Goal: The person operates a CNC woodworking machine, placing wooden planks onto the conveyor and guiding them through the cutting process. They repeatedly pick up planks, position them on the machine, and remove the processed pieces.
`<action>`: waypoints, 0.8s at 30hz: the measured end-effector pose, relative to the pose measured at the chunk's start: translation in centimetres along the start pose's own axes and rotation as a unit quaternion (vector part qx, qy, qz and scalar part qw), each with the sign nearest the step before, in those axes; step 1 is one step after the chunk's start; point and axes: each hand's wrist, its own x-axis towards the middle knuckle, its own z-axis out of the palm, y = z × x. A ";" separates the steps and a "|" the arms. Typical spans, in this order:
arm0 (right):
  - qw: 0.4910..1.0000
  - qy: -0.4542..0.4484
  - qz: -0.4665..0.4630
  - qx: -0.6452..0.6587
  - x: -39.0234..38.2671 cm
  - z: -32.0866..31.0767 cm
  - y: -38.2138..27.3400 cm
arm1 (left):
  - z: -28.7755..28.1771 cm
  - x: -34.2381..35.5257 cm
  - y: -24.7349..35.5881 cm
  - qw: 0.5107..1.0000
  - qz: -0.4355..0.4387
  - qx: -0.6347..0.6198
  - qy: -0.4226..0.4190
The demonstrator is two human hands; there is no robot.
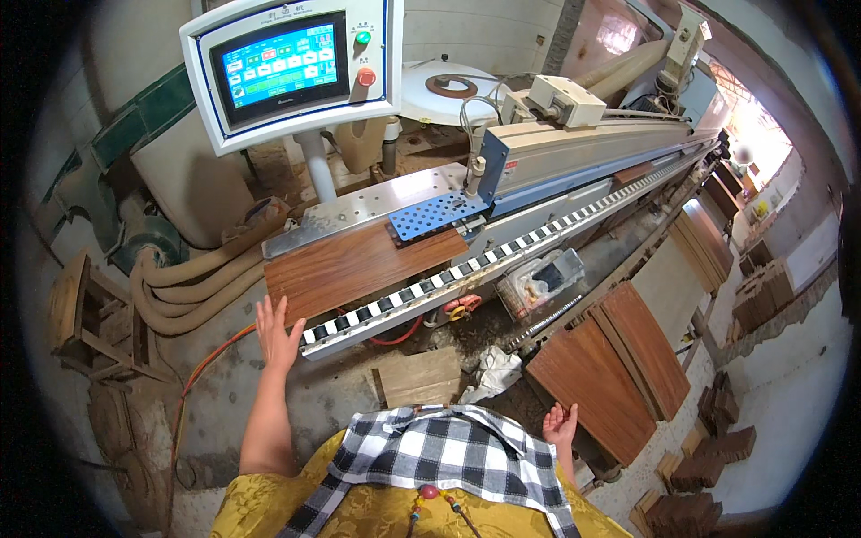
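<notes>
A brown wood-grain board [359,263] lies on the infeed end of a long edge banding machine [574,154], its far part under a perforated blue plate [437,215]. Against the board's left end is my left hand [276,334], its fingers spread and stretched out along the edge. My right hand [560,425] hangs low beside a stack of similar brown boards [592,386]. Its fingers are loosely bent and apart, and no object shows in them. A chain conveyor with black and white pads [430,285] runs along the near side of the board.
A control panel with a lit screen [282,67] stands over the machine's left end. Thick dusty hoses [193,291] and an orange hose [202,372] lie at left. Below the conveyor are a clear plastic bin [543,280] and a cardboard piece [419,377]. More board stacks [708,457] stand at right.
</notes>
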 end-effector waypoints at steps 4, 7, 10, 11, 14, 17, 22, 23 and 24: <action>1.000 0.008 0.005 0.009 0.0 -0.3 -0.5 | -0.3 -0.6 -1.5 0.999 -0.019 -0.031 0.000; 1.000 0.016 0.006 0.013 0.7 -1.2 -0.7 | -0.2 -0.4 -1.4 0.999 -0.021 -0.047 -0.007; 0.998 0.047 0.013 0.028 1.4 -1.9 -0.7 | -0.1 -0.5 -1.5 0.999 -0.016 -0.046 0.001; 0.997 0.062 0.016 0.036 1.9 -2.4 -0.7 | -0.2 -0.5 -1.3 0.999 -0.019 -0.040 -0.004; 0.997 0.056 0.004 0.055 2.9 -3.3 -1.0 | -0.4 -0.2 -0.6 0.999 -0.022 -0.020 -0.017; 0.993 0.078 -0.010 0.085 2.5 -3.6 -2.0 | -0.2 -0.2 0.0 1.000 -0.020 -0.006 -0.018; 0.981 0.120 -0.048 0.144 2.8 -5.2 -3.2 | 1.0 0.6 2.2 0.999 -0.024 0.013 -0.028; 0.980 0.116 -0.056 0.149 2.8 -5.3 -3.4 | 1.3 0.8 2.7 0.999 -0.023 0.015 -0.030; 0.980 0.111 -0.064 0.153 2.8 -5.6 -3.5 | 1.6 1.0 3.2 0.999 -0.023 0.018 -0.032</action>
